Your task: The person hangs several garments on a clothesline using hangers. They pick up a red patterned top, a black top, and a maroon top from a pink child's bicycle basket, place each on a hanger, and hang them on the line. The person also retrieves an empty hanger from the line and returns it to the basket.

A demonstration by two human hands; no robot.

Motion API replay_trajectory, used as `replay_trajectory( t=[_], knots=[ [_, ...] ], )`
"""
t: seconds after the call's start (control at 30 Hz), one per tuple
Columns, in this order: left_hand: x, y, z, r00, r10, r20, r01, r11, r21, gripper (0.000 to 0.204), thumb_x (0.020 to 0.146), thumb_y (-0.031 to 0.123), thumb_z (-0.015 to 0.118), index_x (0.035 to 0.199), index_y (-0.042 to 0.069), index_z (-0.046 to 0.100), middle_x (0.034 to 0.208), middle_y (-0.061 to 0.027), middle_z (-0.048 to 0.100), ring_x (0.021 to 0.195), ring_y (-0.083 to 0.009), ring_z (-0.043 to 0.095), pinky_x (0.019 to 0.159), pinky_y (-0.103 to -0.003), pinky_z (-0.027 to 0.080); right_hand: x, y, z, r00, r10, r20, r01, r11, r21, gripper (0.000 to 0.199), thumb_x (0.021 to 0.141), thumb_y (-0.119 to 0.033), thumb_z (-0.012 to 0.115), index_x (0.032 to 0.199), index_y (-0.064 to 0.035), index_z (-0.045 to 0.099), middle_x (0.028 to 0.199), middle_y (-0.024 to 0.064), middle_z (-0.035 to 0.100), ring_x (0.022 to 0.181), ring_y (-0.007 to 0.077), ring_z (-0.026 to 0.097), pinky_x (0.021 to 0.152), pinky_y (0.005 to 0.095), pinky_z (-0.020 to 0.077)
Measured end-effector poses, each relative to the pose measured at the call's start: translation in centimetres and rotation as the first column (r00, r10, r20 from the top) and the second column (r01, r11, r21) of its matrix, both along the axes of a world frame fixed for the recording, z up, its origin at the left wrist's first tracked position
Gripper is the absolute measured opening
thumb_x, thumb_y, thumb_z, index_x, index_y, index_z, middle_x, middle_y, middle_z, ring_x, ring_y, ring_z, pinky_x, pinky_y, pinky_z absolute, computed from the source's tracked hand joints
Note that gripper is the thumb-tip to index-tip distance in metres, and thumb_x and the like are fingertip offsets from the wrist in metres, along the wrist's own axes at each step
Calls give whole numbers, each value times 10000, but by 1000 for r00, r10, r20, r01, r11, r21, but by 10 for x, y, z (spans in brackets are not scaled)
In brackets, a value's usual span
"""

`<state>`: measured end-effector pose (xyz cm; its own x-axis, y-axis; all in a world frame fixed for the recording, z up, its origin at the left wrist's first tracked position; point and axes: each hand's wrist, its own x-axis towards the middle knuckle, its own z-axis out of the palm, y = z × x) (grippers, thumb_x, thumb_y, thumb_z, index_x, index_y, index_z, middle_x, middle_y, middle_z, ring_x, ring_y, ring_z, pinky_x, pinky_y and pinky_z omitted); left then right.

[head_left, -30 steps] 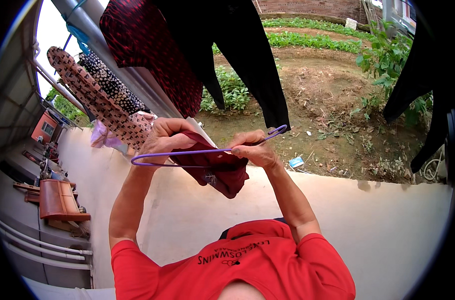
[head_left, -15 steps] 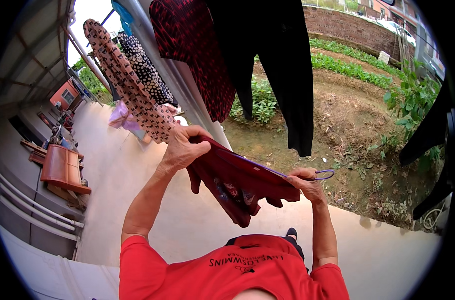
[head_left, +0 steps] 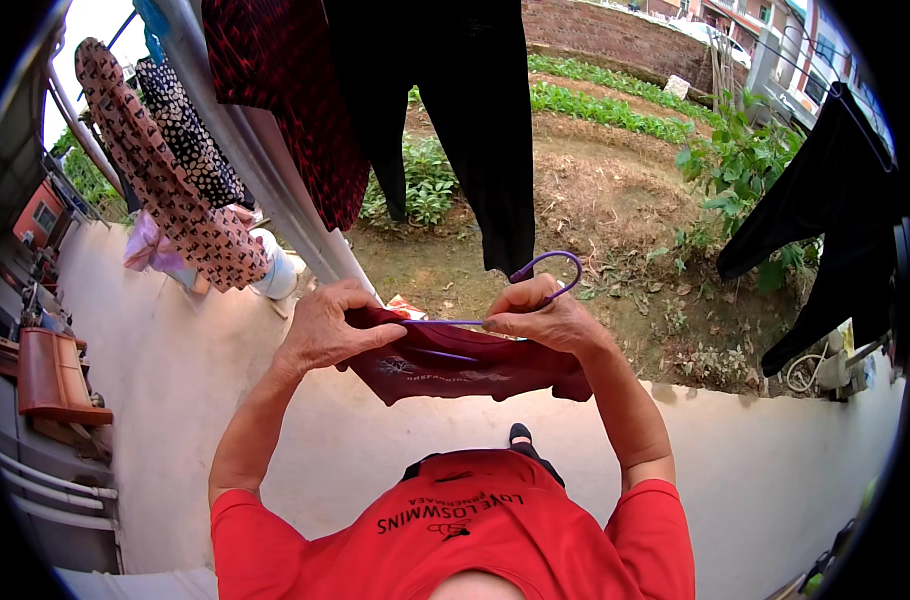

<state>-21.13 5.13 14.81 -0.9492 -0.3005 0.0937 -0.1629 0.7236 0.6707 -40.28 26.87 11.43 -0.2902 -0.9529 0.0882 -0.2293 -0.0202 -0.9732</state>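
Note:
A dark red garment [head_left: 460, 375] with a pale print hangs between my hands, in front of my chest. My left hand [head_left: 327, 328] is closed on its upper left edge, thumb pressed over the cloth. A thin purple clothes hanger [head_left: 440, 322] runs along the garment's top edge, partly inside it. With my right hand [head_left: 547, 312] I pinch the hanger near its neck; its hook rises above my fingers. The hanger's far ends are hidden by the cloth and my hands.
Black trousers [head_left: 475, 120] and a red-and-black patterned garment [head_left: 285, 110] hang ahead beside a metal pole [head_left: 245, 150]. Pink patterned clothing [head_left: 160, 170] hangs at left, above a white bucket [head_left: 275, 265]. More black clothing [head_left: 825, 200] hangs at right. Beyond the concrete lies a garden [head_left: 595, 200].
My right hand has moved from the garment's right end inward to the hanger's neck, and the hook now points up. The garment is more level, and the view has turned to the right.

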Motion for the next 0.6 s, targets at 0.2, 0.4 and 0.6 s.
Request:
replay_trajectory(
  t=[0.2, 0.4, 0.6],
  knots=[
    [23, -19, -25, 990, -140, 9, 122, 896, 427, 338, 722, 133, 703, 1027, 18, 615, 864, -34, 523, 644, -120, 605, 481, -248, 516, -2, -2, 12, 1000, -2, -28, 6, 986, 168, 163, 766, -154, 671, 768, 9, 660, 629, -13, 589, 605, 43, 503, 537, 210, 394],
    [11, -5, -21, 982, -182, -46, 182, 983, 5, 160, 735, 133, 676, 892, 150, 697, 795, -12, 530, 696, -155, 551, 567, -290, 476, 15, -5, 41, 952, 75, -296, -8, 975, 222, 210, 741, -191, 641, 757, 18, 651, 568, 47, 549, 550, 86, 479, 518, 261, 391],
    [6, -2, -29, 956, -173, -238, 109, 959, -262, 205, 669, 222, 731, 863, 163, 705, 754, -3, 550, 715, -178, 542, 600, -316, 444, 27, -27, 69, 912, 142, -385, -38, 964, 264, 222, 752, -210, 594, 760, 8, 633, 559, 85, 528, 533, 133, 495, 522, 288, 407]
  ],
)
